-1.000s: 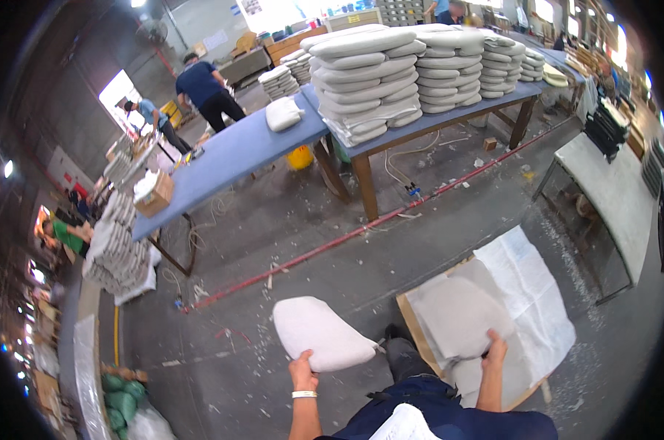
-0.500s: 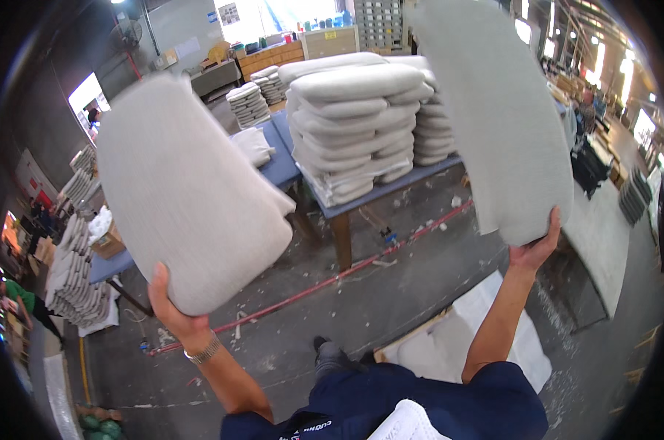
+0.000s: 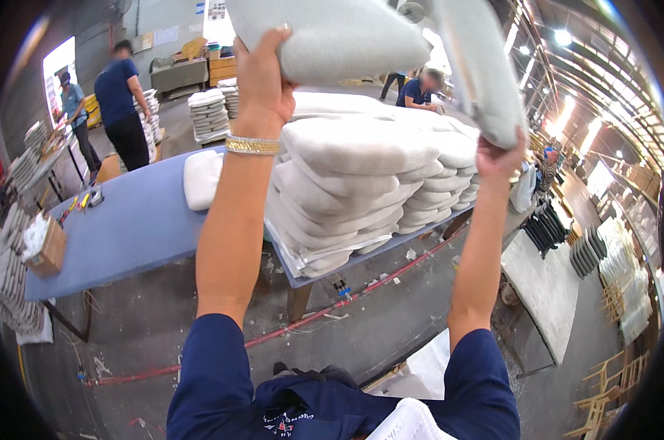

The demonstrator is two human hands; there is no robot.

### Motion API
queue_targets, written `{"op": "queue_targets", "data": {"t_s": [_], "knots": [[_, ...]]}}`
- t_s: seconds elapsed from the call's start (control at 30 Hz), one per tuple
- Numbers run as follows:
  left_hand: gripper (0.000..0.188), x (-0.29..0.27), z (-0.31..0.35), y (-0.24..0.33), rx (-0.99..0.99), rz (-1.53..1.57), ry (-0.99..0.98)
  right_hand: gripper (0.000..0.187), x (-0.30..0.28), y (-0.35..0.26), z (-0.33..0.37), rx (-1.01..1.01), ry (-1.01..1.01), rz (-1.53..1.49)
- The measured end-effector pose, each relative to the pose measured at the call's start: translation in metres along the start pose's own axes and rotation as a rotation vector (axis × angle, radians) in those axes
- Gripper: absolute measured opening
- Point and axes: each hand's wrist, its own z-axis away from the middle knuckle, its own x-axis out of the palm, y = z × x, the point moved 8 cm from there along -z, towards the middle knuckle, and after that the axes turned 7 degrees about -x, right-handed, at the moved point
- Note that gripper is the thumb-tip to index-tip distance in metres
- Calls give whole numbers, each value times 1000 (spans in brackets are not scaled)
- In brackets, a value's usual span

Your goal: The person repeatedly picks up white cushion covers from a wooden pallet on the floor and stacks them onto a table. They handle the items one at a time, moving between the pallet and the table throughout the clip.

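Each of my raised arms carries a light grey upholstered seat cushion. My left hand (image 3: 264, 82), with a gold watch band on the wrist, is closed round the near edge of the left seat cushion (image 3: 339, 44), its thumb lying on the upper face. Over to the right, my right hand (image 3: 502, 155) grips the lower end of the right seat cushion (image 3: 486, 77), which stands tilted and slightly blurred. Both cushions run past the top of the picture. Below and between them rises a stack of like cushions (image 3: 347, 183) on a blue-topped table (image 3: 303, 277).
Another blue table (image 3: 126, 213) at left bears one cushion (image 3: 201, 180), hand tools (image 3: 82, 202) and a cardboard box (image 3: 47, 246). A red hose (image 3: 288, 325) crosses the floor. Several co-workers, one in dark blue (image 3: 119, 95), stand beyond. A pale board (image 3: 545, 286) slopes at right.
Both hands have gone up and forward with their cushions, the left one also toward the right. The cushions are now above the stack, which appears nearer.
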Motion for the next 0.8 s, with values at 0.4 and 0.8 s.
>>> {"op": "queue_targets", "data": {"t_s": [0.4, 0.8], "knots": [[84, -80, -24, -206, -419, -383, -3, 50, -127, 192, -33, 462, 15, 568], [76, -36, 27, -190, -611, -1225, -31, 62, -150, 195, -35, 422, -14, 517]]}}
